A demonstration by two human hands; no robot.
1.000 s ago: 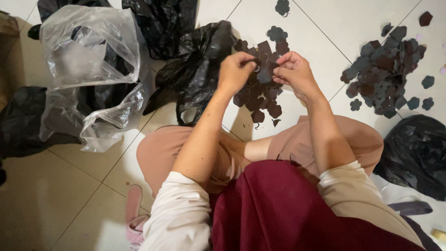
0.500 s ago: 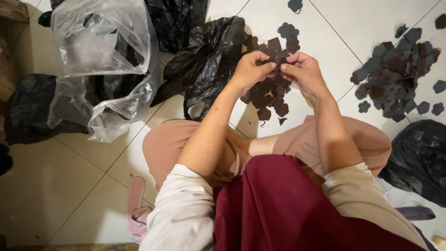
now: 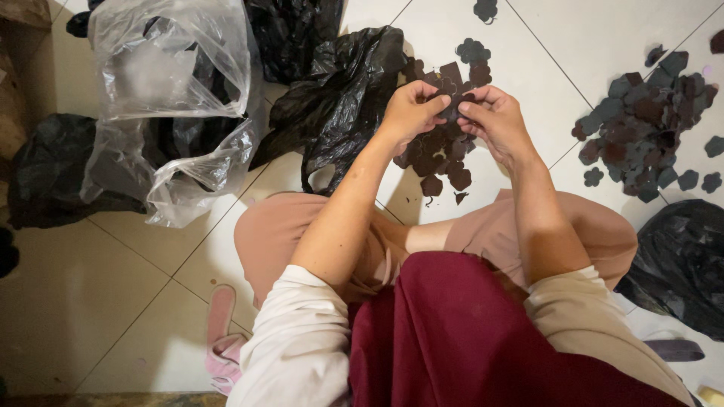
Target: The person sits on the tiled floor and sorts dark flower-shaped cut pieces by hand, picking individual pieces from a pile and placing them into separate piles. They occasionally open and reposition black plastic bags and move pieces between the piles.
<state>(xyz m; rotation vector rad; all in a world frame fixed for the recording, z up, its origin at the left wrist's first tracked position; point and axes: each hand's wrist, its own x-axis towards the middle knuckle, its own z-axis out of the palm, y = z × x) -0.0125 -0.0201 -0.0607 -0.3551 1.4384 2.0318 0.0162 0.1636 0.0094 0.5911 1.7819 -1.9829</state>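
Your left hand [image 3: 413, 111] and right hand [image 3: 494, 119] meet in front of you, fingertips pinched together on one small dark flower-shaped cut-out piece [image 3: 455, 108], held just above the floor. Directly beneath your hands lies a loose heap of dark maroon cut-out pieces [image 3: 441, 162] on the pale tiled floor [image 3: 90, 294], touching the crumpled black plastic bag [image 3: 339, 94] to your left. Further left, a clear plastic bag [image 3: 170, 90] stands open beside another black bag [image 3: 53, 169]. To your right, well apart from your hands, a second scattered pile of dark grey and maroon flower-shaped pieces [image 3: 648, 128] spreads over the tiles, with a further black plastic bag [image 3: 682, 264] near your right knee.
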